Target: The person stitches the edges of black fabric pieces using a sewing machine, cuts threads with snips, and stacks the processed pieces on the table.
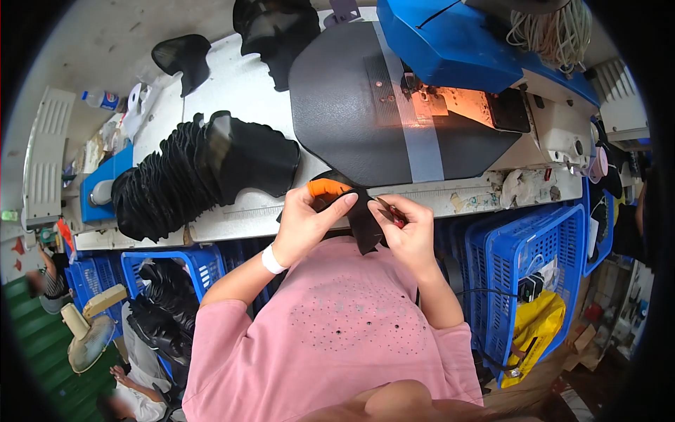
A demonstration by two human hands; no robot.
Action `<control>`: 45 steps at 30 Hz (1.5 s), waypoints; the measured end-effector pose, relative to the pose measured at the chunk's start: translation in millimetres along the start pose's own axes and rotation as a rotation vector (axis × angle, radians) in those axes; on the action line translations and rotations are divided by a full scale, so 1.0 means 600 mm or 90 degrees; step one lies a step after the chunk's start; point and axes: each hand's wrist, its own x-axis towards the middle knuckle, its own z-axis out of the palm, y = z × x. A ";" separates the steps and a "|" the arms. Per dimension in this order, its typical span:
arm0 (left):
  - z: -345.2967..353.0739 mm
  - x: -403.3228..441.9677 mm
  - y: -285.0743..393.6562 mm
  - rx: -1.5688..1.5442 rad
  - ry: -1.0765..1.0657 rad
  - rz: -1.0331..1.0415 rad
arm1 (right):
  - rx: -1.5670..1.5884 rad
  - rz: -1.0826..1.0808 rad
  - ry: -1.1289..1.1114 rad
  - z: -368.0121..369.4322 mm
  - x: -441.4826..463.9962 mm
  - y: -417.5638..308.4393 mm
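Observation:
In front of my chest, at the table's near edge, my left hand (304, 219) pinches a black fabric piece (365, 228) that hangs down between my hands. An orange patch (328, 188) shows beside my left fingers; whether it belongs to the same piece I cannot tell. My right hand (409, 235) is closed around small red-handled thread snips (398, 219), their dark tip close to the fabric. Left of my hands lies a long overlapping stack of black cut pieces (190, 172). Beyond my hands is a dark grey mat (344, 105).
A blue sewing machine (450, 42) with a lit needle area stands at the back right, a phone (509, 111) beside it. More black pieces (275, 32) lie at the back. Blue baskets (485, 281) flank me below the table. Other people sit at lower left, near a fan (90, 341).

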 end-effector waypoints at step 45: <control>-0.160 0.004 -0.051 0.980 0.118 0.659 | -0.023 -0.227 -0.065 -0.049 0.009 -0.052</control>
